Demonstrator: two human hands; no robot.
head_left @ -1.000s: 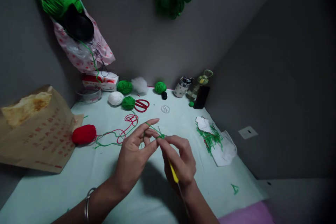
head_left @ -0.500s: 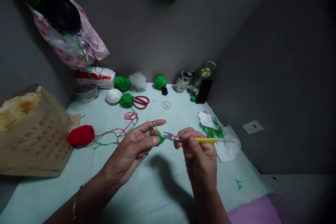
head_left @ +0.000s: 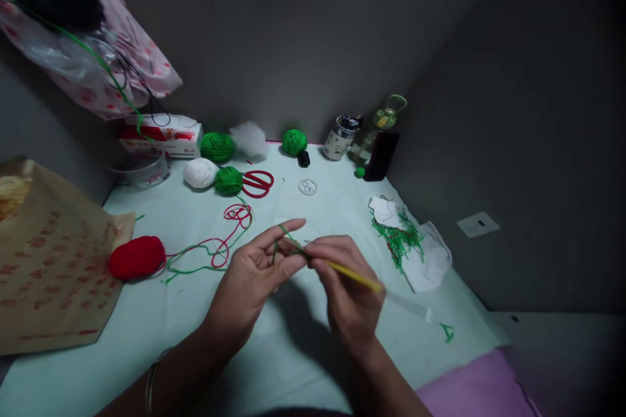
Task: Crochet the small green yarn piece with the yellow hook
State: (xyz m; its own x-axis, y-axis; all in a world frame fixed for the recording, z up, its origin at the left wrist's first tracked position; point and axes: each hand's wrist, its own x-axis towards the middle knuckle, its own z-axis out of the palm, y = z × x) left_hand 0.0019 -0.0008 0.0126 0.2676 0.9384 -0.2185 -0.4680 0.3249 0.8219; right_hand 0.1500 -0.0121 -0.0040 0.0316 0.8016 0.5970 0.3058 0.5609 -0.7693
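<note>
My left hand (head_left: 254, 270) pinches a small green crochet piece (head_left: 292, 249) between thumb and fingers, with green yarn looped over the raised index finger. My right hand (head_left: 345, 287) grips a yellow-handled crochet hook (head_left: 355, 277), its tip buried in the green piece. The two hands meet above the pale green table (head_left: 274, 365). Green yarn (head_left: 195, 260) trails left from my fingers across the table toward tangled red yarn (head_left: 233, 221).
A red yarn ball (head_left: 137, 257) lies left, beside a brown paper bag (head_left: 44, 260). Green yarn balls (head_left: 218, 146), a white ball (head_left: 199, 172) and red scissors (head_left: 257, 182) sit at the back. Green yarn scraps (head_left: 398, 238) on white paper lie right; a jar (head_left: 340, 138), bottle and phone stand behind.
My right hand swung the hook from pointing sideways back into the green piece, handle now angled down-right. The camera tilted down a little.
</note>
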